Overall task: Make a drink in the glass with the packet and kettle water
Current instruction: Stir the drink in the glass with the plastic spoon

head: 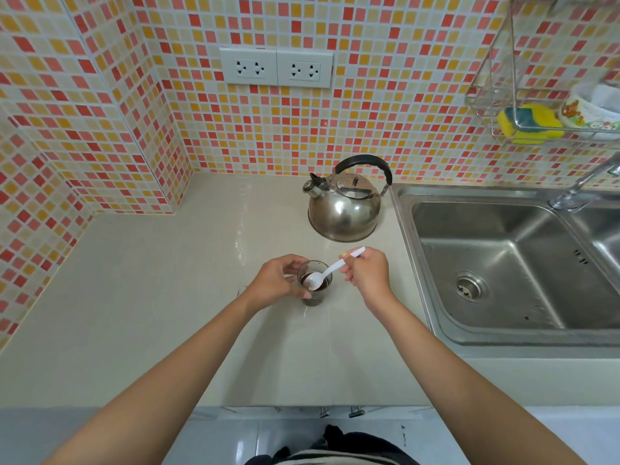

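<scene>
A small clear glass [315,295] with dark brown liquid stands on the beige counter [151,297]. My left hand [276,280] wraps around its left side. My right hand [367,273] pinches the handle of a white plastic spoon [330,270], whose bowl hangs over the glass mouth, at or just above the liquid. Behind the glass, a little to the right, sits a steel kettle [345,206] with a black handle, lid on and spout pointing left. No packet is in view.
A steel sink [503,263] fills the right side, its tap [583,182] at the back right. A wire rack [523,105] on the tiled wall holds a yellow sponge and a bowl. Two wall sockets [276,68] sit above the counter.
</scene>
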`<state>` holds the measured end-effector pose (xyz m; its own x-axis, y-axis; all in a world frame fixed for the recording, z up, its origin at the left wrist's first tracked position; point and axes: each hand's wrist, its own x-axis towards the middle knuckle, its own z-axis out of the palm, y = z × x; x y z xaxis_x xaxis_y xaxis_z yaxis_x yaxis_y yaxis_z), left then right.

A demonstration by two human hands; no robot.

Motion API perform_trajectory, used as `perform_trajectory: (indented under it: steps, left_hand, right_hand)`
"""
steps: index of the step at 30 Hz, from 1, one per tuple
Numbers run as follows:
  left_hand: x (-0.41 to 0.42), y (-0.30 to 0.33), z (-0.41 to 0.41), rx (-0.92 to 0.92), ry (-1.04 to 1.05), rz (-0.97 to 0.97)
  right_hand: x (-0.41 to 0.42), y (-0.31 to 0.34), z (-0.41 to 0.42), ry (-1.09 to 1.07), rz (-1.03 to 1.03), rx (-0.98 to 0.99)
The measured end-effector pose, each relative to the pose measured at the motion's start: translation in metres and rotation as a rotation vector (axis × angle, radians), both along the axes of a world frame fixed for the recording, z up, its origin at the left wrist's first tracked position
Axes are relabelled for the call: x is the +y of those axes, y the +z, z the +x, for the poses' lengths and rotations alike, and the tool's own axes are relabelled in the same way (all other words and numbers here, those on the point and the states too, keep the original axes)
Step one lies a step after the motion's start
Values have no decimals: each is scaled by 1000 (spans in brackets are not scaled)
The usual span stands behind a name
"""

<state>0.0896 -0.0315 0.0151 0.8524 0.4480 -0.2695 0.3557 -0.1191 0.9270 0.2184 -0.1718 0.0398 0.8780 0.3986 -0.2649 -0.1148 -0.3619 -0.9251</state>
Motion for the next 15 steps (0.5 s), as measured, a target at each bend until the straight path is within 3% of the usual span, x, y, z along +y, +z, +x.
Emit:
perform_trajectory:
  steps: [10,15]
  left_hand:
    - [-1,1,0,-6,1,9]
    - [-1,1,1,-5,5,8]
  right_hand:
    - [8,-11,-17,401,-91,-360]
    - [6,-11,-9,385,-181,-382]
